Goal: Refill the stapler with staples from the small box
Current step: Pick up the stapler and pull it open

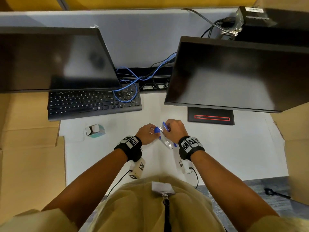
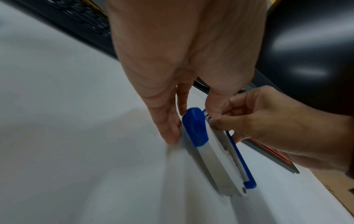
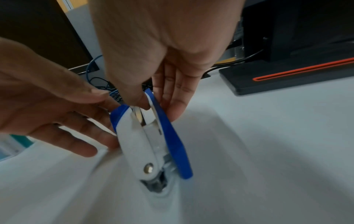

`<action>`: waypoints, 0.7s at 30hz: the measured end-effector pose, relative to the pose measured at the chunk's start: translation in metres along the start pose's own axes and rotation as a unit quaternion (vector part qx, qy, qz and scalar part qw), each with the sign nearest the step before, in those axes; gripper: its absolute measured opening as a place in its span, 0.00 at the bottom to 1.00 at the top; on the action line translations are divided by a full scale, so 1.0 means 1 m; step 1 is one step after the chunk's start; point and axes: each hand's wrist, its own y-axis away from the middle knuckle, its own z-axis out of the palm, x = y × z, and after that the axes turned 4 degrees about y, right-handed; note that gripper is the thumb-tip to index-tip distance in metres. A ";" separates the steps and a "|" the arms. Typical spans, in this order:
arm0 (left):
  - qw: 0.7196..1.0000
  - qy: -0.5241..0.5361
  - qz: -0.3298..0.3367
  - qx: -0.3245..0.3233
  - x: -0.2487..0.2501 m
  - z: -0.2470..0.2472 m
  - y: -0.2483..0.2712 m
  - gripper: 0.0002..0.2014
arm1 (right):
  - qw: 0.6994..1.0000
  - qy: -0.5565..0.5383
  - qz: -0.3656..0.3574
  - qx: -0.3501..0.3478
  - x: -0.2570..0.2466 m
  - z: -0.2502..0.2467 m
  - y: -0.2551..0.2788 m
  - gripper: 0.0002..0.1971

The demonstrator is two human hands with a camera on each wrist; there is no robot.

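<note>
The stapler is held above the white desk, near the black monitor base with its red outline and on the person's side of it. It is a slim hand stapler: a white plastic body, a rounded blue cap at the front end, a narrow blue lower arm and a bright metal magazine channel between the two. A round metal rivet is seen at the hinge in the right wrist view. The top arm is swung apart from the lower arm, so the body stands open in a narrow V. The long axis runs from the person toward the monitor base, hinge end nearest the person and low, capped end raised.

The left hand is closed about the blue-capped top arm, thumb and fingers pinching its sides. The right hand is closed on the blue lower arm, its thumb tip pressed into the front of the metal channel and its fingers laid along the arm's outer face. No staple strip can be made out.

The small box, teal card with a white end flap standing open, is seen on the desk well to the left of the monitor base, below a black keyboard. Brown cardboard flanks the desk.
</note>
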 end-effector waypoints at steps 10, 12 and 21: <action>0.995 0.022 0.077 0.062 -0.025 -0.031 0.016 0.13 | 0.992 -0.102 -0.071 -0.034 -0.035 0.014 -0.004 0.30; 0.992 0.001 0.102 0.076 -0.027 -0.036 0.019 0.13 | 0.991 -0.083 -0.096 -0.036 -0.040 0.013 -0.005 0.24; 0.986 -0.012 0.140 0.094 -0.039 -0.045 0.024 0.13 | 0.984 -0.092 -0.129 -0.078 -0.053 0.008 -0.012 0.19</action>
